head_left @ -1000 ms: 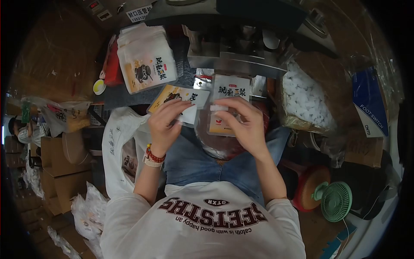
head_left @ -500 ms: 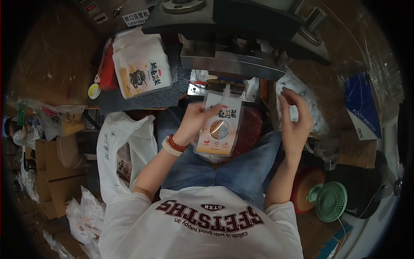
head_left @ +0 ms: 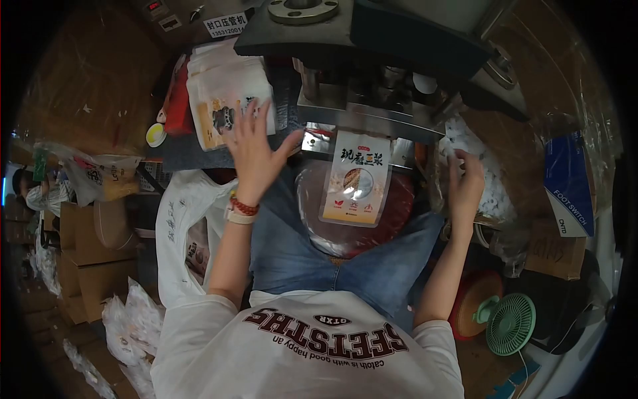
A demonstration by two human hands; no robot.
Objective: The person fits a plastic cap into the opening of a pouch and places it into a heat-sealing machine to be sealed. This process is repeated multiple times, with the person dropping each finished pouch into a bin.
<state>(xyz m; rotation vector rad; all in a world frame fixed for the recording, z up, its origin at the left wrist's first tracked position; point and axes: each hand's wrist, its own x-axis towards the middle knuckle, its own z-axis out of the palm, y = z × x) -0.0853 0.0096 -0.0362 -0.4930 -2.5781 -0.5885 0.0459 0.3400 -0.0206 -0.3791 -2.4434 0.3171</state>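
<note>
While the left hand (head_left: 256,156) hung over the near part of the stack of printed pouches (head_left: 229,70), its fingers were spread wide, thumb out toward the machine; contact with the top pouch could not be told. Palm bare, nothing gripped. Red beaded bracelet (head_left: 243,207) and a pale band (head_left: 240,217) at that wrist.

Right hand (head_left: 466,189) was at the near left edge of a heap of small white plastic pieces (head_left: 493,178). Fingers bent, thumb and forefinger close together; could not tell whether a piece was pinched there.

One soy-milk pouch (head_left: 355,193) hung at the sealing press (head_left: 372,118), its top edge at the metal bar, bottom edge toward the wearer, printed side facing up, both hands off it. Below it, a round dark-red seat (head_left: 395,216) under clear plastic, between the knees.

Stack lay on a grey mat (head_left: 179,151), left of the press; red box (head_left: 178,100) beside it, small yellow-and-white tub (head_left: 155,135) near the box. White bag (head_left: 173,243) with handwriting stood by the left thigh. Off to the right: green fan (head_left: 510,324), blue FOOT SWITCH carton (head_left: 568,179).
</note>
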